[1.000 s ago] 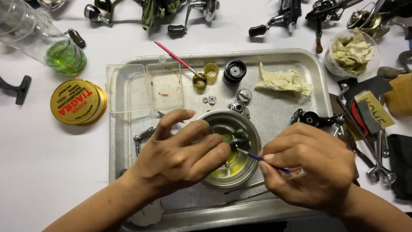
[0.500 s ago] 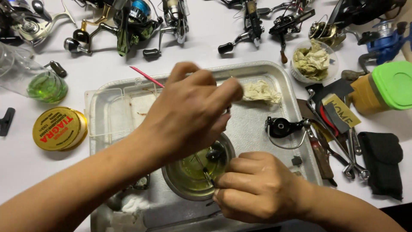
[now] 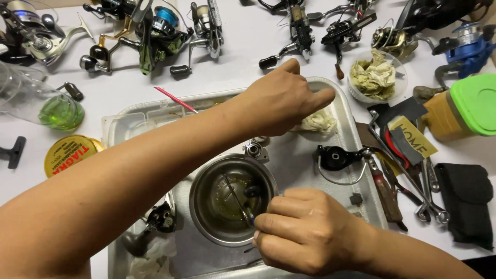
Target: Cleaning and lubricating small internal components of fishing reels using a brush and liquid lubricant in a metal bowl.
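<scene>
A steel bowl (image 3: 206, 206) holding yellowish liquid and a small dark part (image 3: 253, 191) sits in the middle of a metal tray (image 3: 356, 150). My right hand (image 3: 305, 235) rests at the bowl's near right rim, gripping a thin brush (image 3: 243, 204) whose tip dips into the liquid. My left hand (image 3: 281, 101) stretches across the tray to its far right corner, fingers together over a crumpled white cloth (image 3: 318, 123). Whether it grips the cloth is hidden.
In the tray lie a black reel part (image 3: 333, 157), a small metal part (image 3: 253, 149) and a pink stick (image 3: 173, 98). Several fishing reels (image 3: 155, 31) line the top. At left: a yellow tin (image 3: 70, 152), a green-liquid bottle (image 3: 59, 111). At right: hand tools (image 3: 408, 170), a tissue bowl (image 3: 374, 77), a green-lidded container (image 3: 475, 106).
My left hand lifted off the bowl and reached to the tray's far right corner over the cloth. My right hand kept the brush at the bowl.
</scene>
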